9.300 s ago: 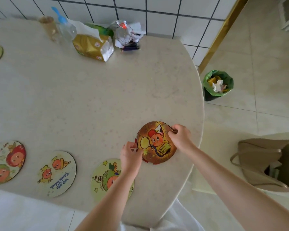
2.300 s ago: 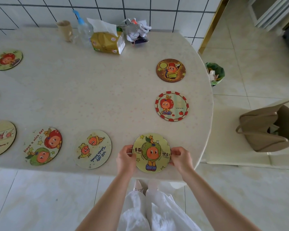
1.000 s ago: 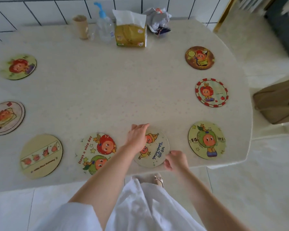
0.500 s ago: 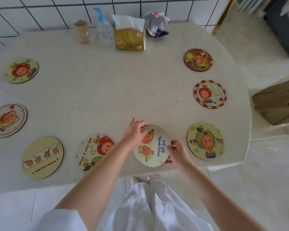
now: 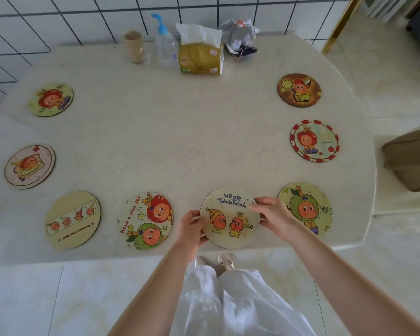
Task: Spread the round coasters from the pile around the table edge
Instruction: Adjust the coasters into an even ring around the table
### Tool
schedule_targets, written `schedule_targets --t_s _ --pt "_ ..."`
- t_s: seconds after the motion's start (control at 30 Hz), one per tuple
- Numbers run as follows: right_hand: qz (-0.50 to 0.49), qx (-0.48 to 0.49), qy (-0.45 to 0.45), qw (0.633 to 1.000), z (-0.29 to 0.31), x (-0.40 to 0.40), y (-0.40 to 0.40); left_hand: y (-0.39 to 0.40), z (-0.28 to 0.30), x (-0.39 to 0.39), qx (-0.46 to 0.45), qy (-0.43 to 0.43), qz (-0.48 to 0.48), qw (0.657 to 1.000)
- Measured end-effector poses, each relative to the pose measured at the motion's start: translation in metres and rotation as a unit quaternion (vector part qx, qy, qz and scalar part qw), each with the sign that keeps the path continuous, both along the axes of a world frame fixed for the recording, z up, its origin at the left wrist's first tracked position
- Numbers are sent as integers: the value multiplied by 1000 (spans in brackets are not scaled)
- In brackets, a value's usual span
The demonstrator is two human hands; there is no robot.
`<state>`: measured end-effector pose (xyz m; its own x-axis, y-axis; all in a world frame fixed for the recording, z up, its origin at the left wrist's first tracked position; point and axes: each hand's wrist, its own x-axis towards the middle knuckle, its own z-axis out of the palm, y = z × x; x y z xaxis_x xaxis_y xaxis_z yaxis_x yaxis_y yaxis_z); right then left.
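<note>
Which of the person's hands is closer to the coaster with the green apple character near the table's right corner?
Right. The right hand grips the "we are Twinkle Twinkle" coaster beside the green apple coaster; the left hand holds that coaster's far side.
</note>
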<state>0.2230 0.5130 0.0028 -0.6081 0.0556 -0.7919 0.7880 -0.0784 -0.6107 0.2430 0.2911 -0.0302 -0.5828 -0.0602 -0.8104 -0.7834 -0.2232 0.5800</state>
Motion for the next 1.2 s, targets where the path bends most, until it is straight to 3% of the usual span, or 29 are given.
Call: schedule_targets --t_s 0.17,0.3,0.57,1.03,1.2 --pt "-7 50 -16 999 -14 5 -9 8 -9 17 17 -23 83 996" --pt "58 165 23 984 -24 -1 -13 10 -14 15 -57 -17 47 997" --pt "98 206 25 973 -38 -6 -16 6 -10 7 -208 30 -44 977" --pt "114 230 22 966 -32 6 -9 6 -6 11 -270 64 -106 955" --pt "188 332 74 922 -24 3 -7 -5 -3 14 -319 80 -144 933"
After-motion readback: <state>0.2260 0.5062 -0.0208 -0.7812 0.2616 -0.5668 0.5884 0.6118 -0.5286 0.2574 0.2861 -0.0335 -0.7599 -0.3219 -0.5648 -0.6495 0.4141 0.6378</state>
